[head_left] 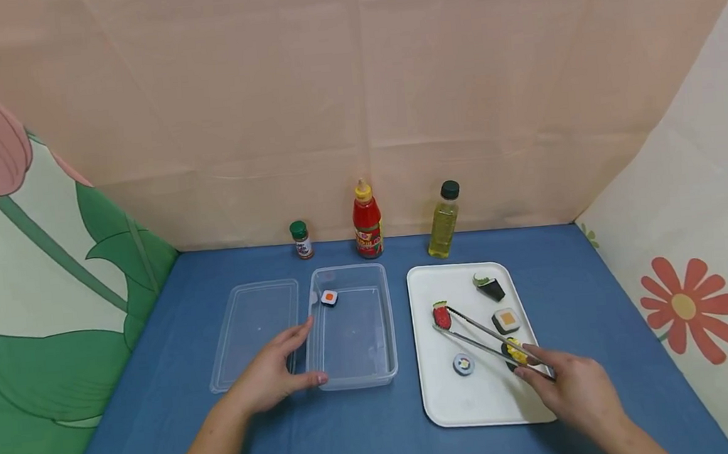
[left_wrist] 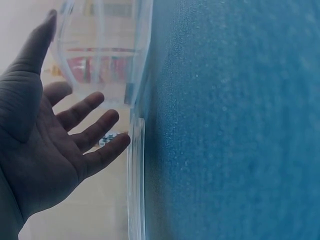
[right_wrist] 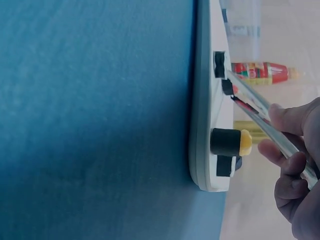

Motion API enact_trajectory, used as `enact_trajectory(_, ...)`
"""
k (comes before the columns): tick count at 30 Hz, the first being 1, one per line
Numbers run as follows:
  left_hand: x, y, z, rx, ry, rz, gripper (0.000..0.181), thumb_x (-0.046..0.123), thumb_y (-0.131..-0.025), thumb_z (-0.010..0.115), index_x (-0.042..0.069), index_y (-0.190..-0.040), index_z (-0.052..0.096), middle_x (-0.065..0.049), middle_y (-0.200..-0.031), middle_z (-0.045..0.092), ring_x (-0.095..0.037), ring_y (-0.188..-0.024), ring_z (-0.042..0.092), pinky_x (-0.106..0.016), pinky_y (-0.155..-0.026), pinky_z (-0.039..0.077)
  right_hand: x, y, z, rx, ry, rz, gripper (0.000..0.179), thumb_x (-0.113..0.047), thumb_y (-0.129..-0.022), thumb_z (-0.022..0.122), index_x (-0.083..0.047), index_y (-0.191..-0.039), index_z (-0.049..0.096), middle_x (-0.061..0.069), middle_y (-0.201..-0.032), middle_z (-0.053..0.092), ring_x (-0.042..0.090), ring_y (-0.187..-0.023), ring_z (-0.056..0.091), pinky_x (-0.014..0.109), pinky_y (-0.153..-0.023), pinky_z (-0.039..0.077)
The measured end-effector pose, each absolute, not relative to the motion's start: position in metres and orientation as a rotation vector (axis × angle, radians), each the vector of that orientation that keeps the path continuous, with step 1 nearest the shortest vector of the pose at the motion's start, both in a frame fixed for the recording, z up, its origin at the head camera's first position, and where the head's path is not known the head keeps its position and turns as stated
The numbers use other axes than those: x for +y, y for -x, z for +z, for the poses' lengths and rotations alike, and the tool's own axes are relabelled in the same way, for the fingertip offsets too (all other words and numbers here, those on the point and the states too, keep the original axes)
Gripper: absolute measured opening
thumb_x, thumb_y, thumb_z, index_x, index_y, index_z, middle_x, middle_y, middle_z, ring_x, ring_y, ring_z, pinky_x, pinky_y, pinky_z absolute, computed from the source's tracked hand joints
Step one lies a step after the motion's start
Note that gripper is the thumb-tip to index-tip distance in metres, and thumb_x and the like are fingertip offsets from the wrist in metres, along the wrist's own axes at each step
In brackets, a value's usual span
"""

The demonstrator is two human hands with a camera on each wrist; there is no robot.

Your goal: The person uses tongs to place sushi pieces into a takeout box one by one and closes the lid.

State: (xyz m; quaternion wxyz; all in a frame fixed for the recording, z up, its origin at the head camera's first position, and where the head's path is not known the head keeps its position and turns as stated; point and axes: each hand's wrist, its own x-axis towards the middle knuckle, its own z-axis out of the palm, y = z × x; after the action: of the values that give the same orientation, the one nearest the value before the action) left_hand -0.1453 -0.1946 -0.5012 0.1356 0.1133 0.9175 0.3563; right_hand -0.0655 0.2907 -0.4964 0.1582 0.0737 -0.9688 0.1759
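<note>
In the head view, my right hand [head_left: 575, 385] holds metal tongs [head_left: 484, 329] over the white tray [head_left: 442, 402]. The tong tips stand apart around a red-topped sushi piece [head_left: 441, 316]; whether they touch it I cannot tell. Beneath the tongs, near the fingers, is a yellow-topped sushi piece [head_left: 513, 349]. My left hand [head_left: 269, 377] is spread at the left wall of a clear plastic container [head_left: 357, 382], thumb at its near corner. Inside the container lies a small sushi piece [head_left: 329, 298] with an orange centre. The left wrist view shows that palm [left_wrist: 45, 160] with nothing in it.
A clear lid [head_left: 252, 314] lies left of the container. Behind stand a green-capped jar [head_left: 301, 240], a red sauce bottle [head_left: 367, 223] and an oil bottle [head_left: 444, 224]. The tray also bears a round roll [head_left: 463, 364], a square piece [head_left: 506, 320] and a black cone roll [head_left: 490, 288].
</note>
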Motion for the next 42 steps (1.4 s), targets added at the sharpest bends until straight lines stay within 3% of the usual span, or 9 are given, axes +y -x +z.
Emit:
enact_trajectory(4,-0.195,0.145,-0.501,2.658,-0.334,1.034,0.104,0.052,-0.078,0.089,0.027,-0.164,0.034,-0.016,-0.162,0.037,-0.047,-0.144,0.04,-0.069,-0.108,0.038,0.292,0.068,-0.494,-2.762,-0.242,0.499,0.04,-0.027,-0.078,0.092,-0.009,-0.112,0.082,0.01,-0.085,0.078,0.014,-0.059,0.061,0.037,-0.053,0.046)
enact_trajectory(6,-0.195,0.145,-0.501,2.657,-0.334,1.036,0.104,0.051,-0.079,0.089,0.026,-0.164,0.034,-0.016,-0.163,0.037,-0.047,-0.145,0.039,-0.069,-0.108,0.037,0.294,0.07,-0.493,-2.756,-0.259,0.496,0.039,-0.027,-0.078,0.092,-0.008,-0.111,0.082,0.009,-0.088,0.079,0.014,-0.061,0.063,0.037,-0.053,0.046)
enact_trajectory(11,-0.195,0.145,-0.5,2.659,-0.32,1.028,0.105,0.052,-0.078,0.089,0.025,-0.164,0.035,-0.016,-0.163,0.037,-0.047,-0.145,0.038,-0.069,-0.109,0.037,0.296,0.075,-0.487,-2.736,-0.31,0.502,0.039,-0.027,-0.078,0.092,-0.009,-0.111,0.081,-0.002,-0.082,0.078,-0.002,-0.054,0.043,0.027,-0.049,0.034)
enact_trajectory(14,-0.196,0.144,-0.5,2.657,-0.333,1.036,0.105,0.051,-0.079,0.088,0.024,-0.164,0.034,-0.017,-0.163,0.036,-0.048,-0.146,0.037,-0.069,-0.108,0.037,0.297,0.078,-0.482,-2.736,-0.326,0.523,0.039,-0.027,-0.079,0.091,-0.009,-0.111,0.081,-0.003,-0.081,0.077,-0.006,-0.052,0.041,0.025,-0.047,0.033)
enact_trajectory(33,-0.195,0.145,-0.5,2.653,-0.375,1.05,0.105,0.052,-0.079,0.088,0.023,-0.164,0.033,-0.017,-0.163,0.037,-0.047,-0.145,0.039,-0.068,-0.108,0.038,0.29,0.099,-0.451,-2.728,-0.451,0.596,0.039,-0.024,-0.082,0.089,-0.011,-0.118,0.08,-0.008,-0.082,0.076,-0.008,-0.048,0.039,0.022,-0.045,0.032)
enact_trajectory(37,-0.196,0.145,-0.499,2.645,-0.37,1.05,0.106,0.053,-0.079,0.088,0.022,-0.164,0.033,-0.018,-0.162,0.037,-0.047,-0.145,0.039,-0.068,-0.108,0.038,0.286,0.102,-0.445,-2.738,-0.468,0.589,0.038,-0.026,-0.084,0.088,-0.013,-0.119,0.08,-0.017,-0.064,0.065,-0.005,-0.045,0.035,0.022,-0.044,0.029)
enact_trajectory(42,-0.196,0.145,-0.498,2.643,-0.368,1.052,0.106,0.055,-0.079,0.087,0.023,-0.164,0.033,-0.019,-0.162,0.037,-0.049,-0.145,0.038,-0.069,-0.108,0.038,0.276,0.106,-0.436,-2.72,-0.495,0.625,0.037,-0.028,-0.085,0.088,-0.012,-0.117,0.08,-0.011,-0.077,0.074,-0.006,-0.045,0.035,0.023,-0.044,0.03)
